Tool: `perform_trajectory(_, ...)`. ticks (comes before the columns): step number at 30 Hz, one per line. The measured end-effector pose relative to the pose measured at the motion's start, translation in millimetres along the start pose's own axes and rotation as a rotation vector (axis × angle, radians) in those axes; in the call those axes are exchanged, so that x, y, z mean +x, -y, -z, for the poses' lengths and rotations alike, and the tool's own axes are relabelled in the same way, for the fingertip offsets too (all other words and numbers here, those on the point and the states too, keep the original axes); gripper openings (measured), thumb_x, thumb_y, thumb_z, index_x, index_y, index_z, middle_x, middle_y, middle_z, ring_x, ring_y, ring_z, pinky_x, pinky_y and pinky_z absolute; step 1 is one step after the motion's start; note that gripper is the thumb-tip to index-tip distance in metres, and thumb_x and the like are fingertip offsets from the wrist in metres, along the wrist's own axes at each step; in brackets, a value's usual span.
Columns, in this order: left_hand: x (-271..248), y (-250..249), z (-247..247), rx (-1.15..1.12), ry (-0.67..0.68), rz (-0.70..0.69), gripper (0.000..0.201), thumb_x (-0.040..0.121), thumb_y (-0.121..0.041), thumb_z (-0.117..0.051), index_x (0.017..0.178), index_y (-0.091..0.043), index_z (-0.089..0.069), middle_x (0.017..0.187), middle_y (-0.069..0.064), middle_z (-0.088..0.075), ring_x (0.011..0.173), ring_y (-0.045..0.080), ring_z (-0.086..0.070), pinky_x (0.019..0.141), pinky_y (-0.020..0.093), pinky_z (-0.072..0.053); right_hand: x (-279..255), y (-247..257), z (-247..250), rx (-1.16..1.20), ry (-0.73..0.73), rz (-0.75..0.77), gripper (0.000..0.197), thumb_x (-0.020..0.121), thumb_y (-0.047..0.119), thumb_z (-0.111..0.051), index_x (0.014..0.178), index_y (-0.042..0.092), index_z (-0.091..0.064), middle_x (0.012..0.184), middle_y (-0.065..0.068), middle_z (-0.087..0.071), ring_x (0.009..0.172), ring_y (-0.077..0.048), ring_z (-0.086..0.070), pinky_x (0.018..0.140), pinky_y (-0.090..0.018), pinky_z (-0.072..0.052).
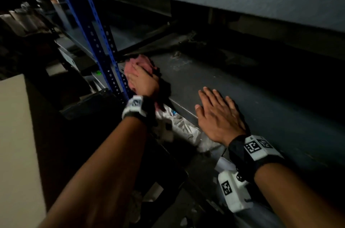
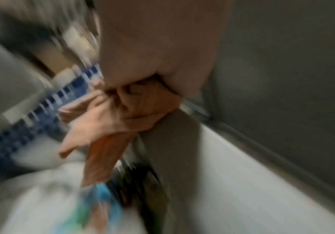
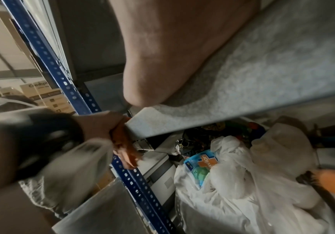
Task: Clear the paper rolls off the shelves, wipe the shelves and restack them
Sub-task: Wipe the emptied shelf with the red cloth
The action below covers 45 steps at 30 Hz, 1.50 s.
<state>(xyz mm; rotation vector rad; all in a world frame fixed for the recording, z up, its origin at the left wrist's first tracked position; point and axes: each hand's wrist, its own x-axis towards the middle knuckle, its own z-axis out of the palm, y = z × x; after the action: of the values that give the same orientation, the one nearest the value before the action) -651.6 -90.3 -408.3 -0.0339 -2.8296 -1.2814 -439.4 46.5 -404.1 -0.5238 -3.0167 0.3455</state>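
A: How is the left hand [image 1: 143, 82] seen?
B: It is bunched on a pink cloth [image 1: 141, 63], which is pressed onto the grey shelf [image 1: 214, 76] beside the blue post [image 1: 97, 41]; a corner of the cloth is hung over the shelf edge.

A: And the right hand [image 1: 218, 115]?
B: It is laid flat on the shelf's front edge, fingers straight and slightly spread; nothing is held.

A: Are paper rolls seen?
B: White wrapped bundles [image 3: 243, 182] are seen below the shelf; whether rolls are inside cannot be told.
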Motion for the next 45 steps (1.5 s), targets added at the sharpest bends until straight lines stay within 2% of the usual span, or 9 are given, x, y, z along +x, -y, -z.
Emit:
perform_trajectory(4, -20, 9, -20, -0.031, 0.028, -0.059, 0.083, 0.106, -0.021, -0.053, 0.167, -0.007, 0.001, 0.167, 0.034, 0.016, 0.158, 0.046, 0.009, 0.128, 0.045, -0.001, 0, 0, -2, -0.01, -0.008, 0.002, 0.063, 0.108, 0.049, -0.016, 0.167, 0.029, -0.009, 0.174, 0.011, 0.001, 0.16, -0.01, 0.003, 0.13, -0.045, 0.001)
perform_trajectory(11, 82, 7, 18, 0.008, -0.103, 0.127, 0.092, 0.101, -0.04, -0.063, 0.165, -0.002, -0.008, 0.169, 0.031, -0.009, 0.157, 0.043, -0.013, 0.127, 0.048, -0.014, -1, 1, 2, -0.034, 0.009, 0.0, 0.062, 0.109, 0.048, -0.015, 0.167, 0.029, -0.006, 0.174, 0.011, 0.004, 0.16, -0.009, 0.005, 0.13, -0.045, 0.001)
perform_trajectory(15, 41, 2, 7, -0.049, -0.104, 0.114, 0.093, 0.102, -0.042, -0.061, 0.166, -0.008, -0.004, 0.169, 0.032, -0.006, 0.155, 0.046, -0.02, 0.125, 0.049, -0.021, -1, 3, 4, -0.034, 0.027, -0.007, 0.063, 0.108, 0.048, -0.014, 0.167, 0.029, -0.003, 0.174, 0.011, 0.007, 0.16, -0.01, 0.007, 0.13, -0.046, 0.002)
perform_trajectory(19, -13, -1, -22, -0.144, -0.042, 0.054, 0.087, 0.101, -0.023, -0.057, 0.167, -0.009, -0.002, 0.169, 0.032, 0.005, 0.159, 0.044, -0.002, 0.129, 0.044, -0.008, -3, 5, 6, -0.038, 0.018, -0.014, 0.062, 0.109, 0.048, -0.014, 0.167, 0.03, -0.004, 0.174, 0.012, 0.006, 0.159, -0.009, 0.007, 0.129, -0.044, 0.002)
perform_trajectory(26, 59, 9, 16, -0.089, -0.028, 0.121, 0.085, 0.103, -0.033, -0.058, 0.168, -0.015, -0.007, 0.17, 0.03, 0.006, 0.159, 0.044, -0.006, 0.13, 0.046, -0.01, -3, 3, 5, -0.023, 0.019, -0.003, 0.062, 0.109, 0.048, -0.014, 0.167, 0.03, -0.004, 0.174, 0.013, 0.006, 0.159, -0.008, 0.007, 0.13, -0.044, 0.002)
perform_trajectory(31, -45, -14, -12, -0.204, -0.104, 0.018, 0.09, 0.098, -0.02, -0.059, 0.168, -0.015, -0.002, 0.17, 0.029, 0.01, 0.159, 0.044, -0.004, 0.128, 0.052, -0.011, -1, 2, 2, -0.021, 0.013, -0.007, 0.061, 0.109, 0.047, -0.017, 0.167, 0.029, -0.007, 0.174, 0.013, 0.003, 0.16, -0.009, 0.005, 0.129, -0.044, 0.001)
perform_trajectory(35, -147, -25, -50, -0.353, 0.034, -0.045, 0.085, 0.099, -0.016, -0.052, 0.169, -0.019, -0.004, 0.169, 0.028, 0.02, 0.159, 0.043, 0.01, 0.129, 0.051, -0.008, -1, 1, -1, -0.079, 0.013, -0.001, 0.06, 0.11, 0.041, -0.019, 0.167, 0.027, -0.008, 0.175, 0.01, 0.001, 0.16, -0.011, 0.002, 0.129, -0.045, -0.001)
perform_trajectory(42, -61, -21, -16, -0.177, 0.033, 0.083, 0.085, 0.101, -0.026, -0.059, 0.169, -0.022, -0.008, 0.169, 0.031, 0.016, 0.158, 0.049, 0.003, 0.129, 0.05, -0.004, -5, 0, 5, 0.008, 0.057, -0.002, 0.059, 0.111, 0.045, -0.015, 0.167, 0.029, -0.007, 0.174, 0.014, 0.005, 0.159, -0.007, 0.006, 0.129, -0.044, 0.005)
perform_trajectory(45, -71, -25, -10, -0.183, 0.055, 0.094, 0.087, 0.102, -0.026, -0.059, 0.169, -0.02, -0.003, 0.169, 0.03, 0.014, 0.158, 0.047, 0.001, 0.127, 0.049, -0.006, -2, -1, 4, 0.019, 0.043, 0.009, 0.059, 0.111, 0.044, -0.018, 0.167, 0.027, -0.01, 0.174, 0.012, 0.002, 0.16, -0.01, 0.003, 0.129, -0.045, 0.003)
